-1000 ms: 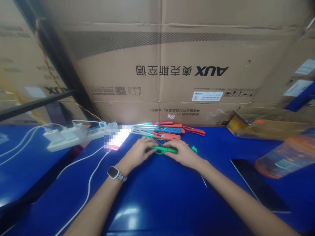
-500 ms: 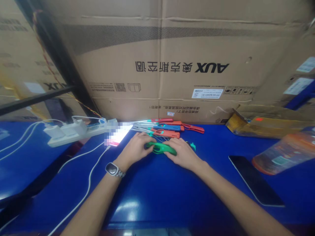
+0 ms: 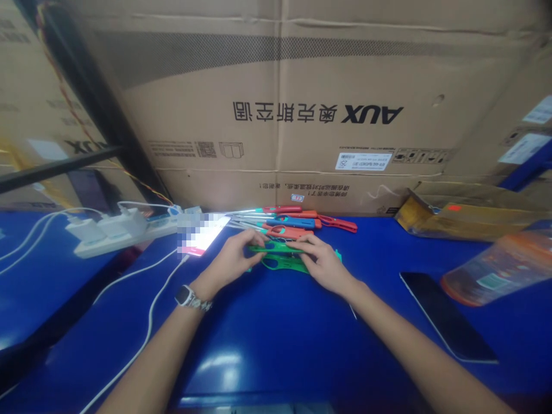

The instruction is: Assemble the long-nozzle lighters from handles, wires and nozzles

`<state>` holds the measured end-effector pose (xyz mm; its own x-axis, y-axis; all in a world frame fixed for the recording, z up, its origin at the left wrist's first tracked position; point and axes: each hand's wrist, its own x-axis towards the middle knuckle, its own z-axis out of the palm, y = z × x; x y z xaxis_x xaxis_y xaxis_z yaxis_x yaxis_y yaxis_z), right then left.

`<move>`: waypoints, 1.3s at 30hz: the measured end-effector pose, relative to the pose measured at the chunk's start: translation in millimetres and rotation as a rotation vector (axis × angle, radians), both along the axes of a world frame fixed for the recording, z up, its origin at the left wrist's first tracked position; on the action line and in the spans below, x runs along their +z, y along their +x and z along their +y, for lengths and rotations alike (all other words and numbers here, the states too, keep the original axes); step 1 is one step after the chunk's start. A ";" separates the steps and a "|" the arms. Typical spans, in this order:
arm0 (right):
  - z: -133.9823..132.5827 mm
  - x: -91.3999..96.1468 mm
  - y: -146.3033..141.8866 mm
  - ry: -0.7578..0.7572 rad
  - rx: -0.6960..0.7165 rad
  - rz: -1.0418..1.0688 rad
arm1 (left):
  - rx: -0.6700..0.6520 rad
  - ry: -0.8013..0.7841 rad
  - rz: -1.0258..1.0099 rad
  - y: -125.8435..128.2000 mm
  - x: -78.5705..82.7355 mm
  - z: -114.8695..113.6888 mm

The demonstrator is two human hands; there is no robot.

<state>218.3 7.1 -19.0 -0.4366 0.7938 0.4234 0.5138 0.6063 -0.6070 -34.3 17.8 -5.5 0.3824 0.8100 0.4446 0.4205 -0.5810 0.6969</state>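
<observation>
Over the blue table, a green long-nosed lighter casing (image 3: 282, 264) shows as two long parts, one above the other, with a gap between them. My left hand (image 3: 236, 253) is closed on its left end, thumb below and fingers above. At the other end my right hand (image 3: 324, 260) grips the casing with its fingertips, hiding part of it. Just behind the hands lie several long-nosed lighters, among them an orange one (image 3: 290, 232), a blue one (image 3: 293, 221) and a red one (image 3: 282, 210). A red open handle shell (image 3: 340, 223) lies to their right.
A lit phone (image 3: 209, 236) on a white cable lies left of the hands, beside a power strip (image 3: 129, 236) with chargers. To the right are a dark phone (image 3: 446, 316), a clear jar (image 3: 495, 270) lying tilted, and a taped carton (image 3: 457, 215). Large cardboard (image 3: 207, 115) stands behind.
The green casing, seen as one closed body before, now shows two parts spread apart. My hands have shifted slightly, and a thin light rod shows beneath my right wrist.
</observation>
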 end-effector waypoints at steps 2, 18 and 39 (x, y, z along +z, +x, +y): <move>-0.7 -2.4 2.4 0.037 0.007 -0.030 | -0.001 -0.038 0.032 1.6 -2.2 -2.4; 69.2 15.7 9.9 0.287 -0.199 -0.452 | 0.211 0.190 0.336 15.2 6.3 42.5; 82.2 13.8 -2.5 0.238 -0.211 -0.374 | 0.228 0.225 0.670 19.8 13.5 68.1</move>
